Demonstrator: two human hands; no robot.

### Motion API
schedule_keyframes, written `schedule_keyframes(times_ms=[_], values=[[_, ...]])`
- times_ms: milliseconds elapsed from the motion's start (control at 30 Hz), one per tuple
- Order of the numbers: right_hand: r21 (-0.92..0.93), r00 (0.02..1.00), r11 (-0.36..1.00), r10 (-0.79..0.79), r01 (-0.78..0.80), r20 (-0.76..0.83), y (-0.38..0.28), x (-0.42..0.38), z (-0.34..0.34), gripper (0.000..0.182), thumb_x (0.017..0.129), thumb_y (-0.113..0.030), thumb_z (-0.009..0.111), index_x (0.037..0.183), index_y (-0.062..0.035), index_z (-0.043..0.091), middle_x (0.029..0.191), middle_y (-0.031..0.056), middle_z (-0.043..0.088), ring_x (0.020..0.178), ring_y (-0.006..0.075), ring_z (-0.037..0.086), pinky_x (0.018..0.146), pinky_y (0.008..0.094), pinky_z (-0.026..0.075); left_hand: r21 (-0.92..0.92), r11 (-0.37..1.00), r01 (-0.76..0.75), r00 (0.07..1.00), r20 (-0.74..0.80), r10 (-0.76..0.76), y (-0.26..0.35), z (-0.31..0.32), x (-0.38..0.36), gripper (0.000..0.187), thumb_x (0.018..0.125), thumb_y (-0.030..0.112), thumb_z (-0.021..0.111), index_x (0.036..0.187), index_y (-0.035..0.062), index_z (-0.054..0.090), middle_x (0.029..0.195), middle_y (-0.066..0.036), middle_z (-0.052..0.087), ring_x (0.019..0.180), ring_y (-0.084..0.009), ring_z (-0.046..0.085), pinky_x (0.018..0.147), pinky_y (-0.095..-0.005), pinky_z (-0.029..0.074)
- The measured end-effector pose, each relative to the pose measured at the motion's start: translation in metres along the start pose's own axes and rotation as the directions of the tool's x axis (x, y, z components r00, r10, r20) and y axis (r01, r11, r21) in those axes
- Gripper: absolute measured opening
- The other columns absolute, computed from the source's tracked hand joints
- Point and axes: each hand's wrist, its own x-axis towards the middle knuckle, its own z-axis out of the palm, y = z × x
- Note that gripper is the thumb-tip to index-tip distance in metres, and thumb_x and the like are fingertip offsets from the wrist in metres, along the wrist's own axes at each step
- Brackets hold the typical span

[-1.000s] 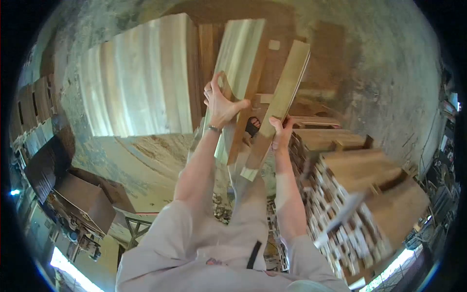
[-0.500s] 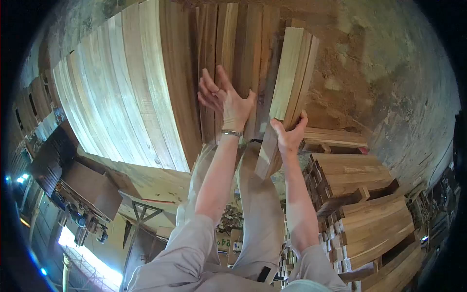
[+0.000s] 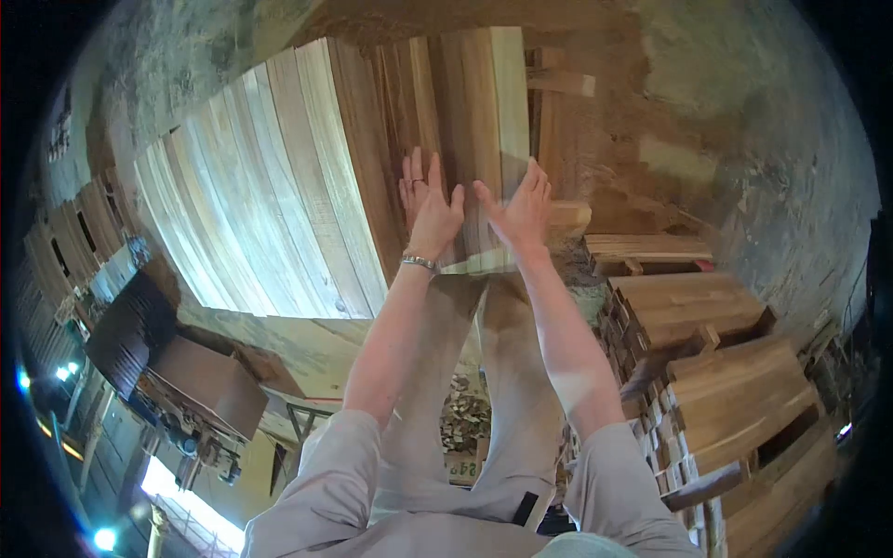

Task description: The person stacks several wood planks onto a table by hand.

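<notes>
My left hand [image 3: 433,216], with a ring and a metal wristband, reaches over the brown wooden boards [image 3: 456,102] in front of me, fingers stretched and apart. Close to its right, my right hand [image 3: 523,212] is at the pale board [image 3: 510,93] on the right end of the row, thumb out and fingers extended along its side. That pale board lies lengthwise beside the darker ones. Both hands are open, neither wrapped round a board.
Left of my hands a taller stack of pale planks [image 3: 270,186] stands against the brown boards. Stacked timber [image 3: 688,307] on supports fills the right side, with another pile [image 3: 744,400] nearer me. A dark machine [image 3: 191,372] is at the lower left.
The boards my right hand was gripping upright have been set down at the right end of the row. That hand has moved left and opened, closer to my left hand.
</notes>
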Motion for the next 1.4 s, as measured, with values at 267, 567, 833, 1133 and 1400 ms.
schedule_keyframes(times_ms=[267,567,833,1133,1400], values=[[0.096,0.995,0.99,0.095,-0.099,0.044,-0.03,-0.199,-0.164,0.08,0.08,-0.044,0.07,0.139,-0.0011,0.036,0.137,0.0247,0.042,0.127,0.0391,0.041,0.106,0.0467,0.034,-0.218,0.864,-0.453,0.847,0.195,0.494,0.148,-0.158,-0.105,0.064,0.084,0.02,0.065,0.137,-0.0034,0.039,0.138,-0.026,0.041,0.128,-0.0422,0.04,0.107,-0.0469,0.034],[0.63,0.745,0.643,0.65,-0.437,-0.147,-0.045,-0.479,-0.354,0.047,0.082,-0.036,0.073,0.115,-0.0058,0.062,0.095,0.0068,0.072,0.086,0.0196,0.069,0.075,0.0331,0.054,-0.491,0.085,-0.867,0.188,-0.164,0.968,0.45,-0.339,-0.267,0.05,0.087,0.021,0.068,0.129,0.0003,0.049,0.129,-0.021,0.05,0.122,-0.0359,0.046,0.102,-0.0458,0.038],[0.804,0.695,0.589,0.611,-0.078,-0.38,0.003,-0.575,-0.372,0.035,0.086,-0.024,0.07,0.113,-0.0036,0.062,0.091,0.0093,0.072,0.08,0.0157,0.069,0.071,0.0295,0.054,0.081,-0.039,-0.996,-0.042,-0.035,0.998,0.566,-0.203,-0.403,0.044,0.088,0.043,0.06,0.125,0.0187,0.058,0.139,-0.012,0.044,0.133,-0.0373,0.035,0.107,-0.0646,0.024],[0.866,0.78,0.497,0.561,-0.051,-0.276,0.061,-0.65,-0.383,0.036,0.089,-0.024,0.066,0.118,-0.0034,0.06,0.097,0.0089,0.07,0.085,0.0157,0.066,0.077,0.0295,0.052,0.183,-0.046,-0.982,-0.019,0.146,0.989,0.601,-0.177,-0.36,0.058,0.081,0.055,0.064,0.132,0.0279,0.054,0.147,-0.008,0.037,0.137,-0.0364,0.026,0.108,-0.0706,0.017],[0.973,0.993,0.223,0.083,0.059,-0.079,0.059,-0.578,-0.407,0.069,0.096,-0.05,0.049,0.144,-0.0037,0.034,0.144,0.0137,0.041,0.129,0.0228,0.041,0.107,0.0366,0.033,0.331,0.293,-0.897,0.414,0.396,0.82,0.632,-0.184,-0.384,0.12,0.055,0.063,0.079,0.151,0.0224,0.019,0.155,-0.028,0.011,0.138,-0.0535,0.018,0.105,-0.0729,0.021]])
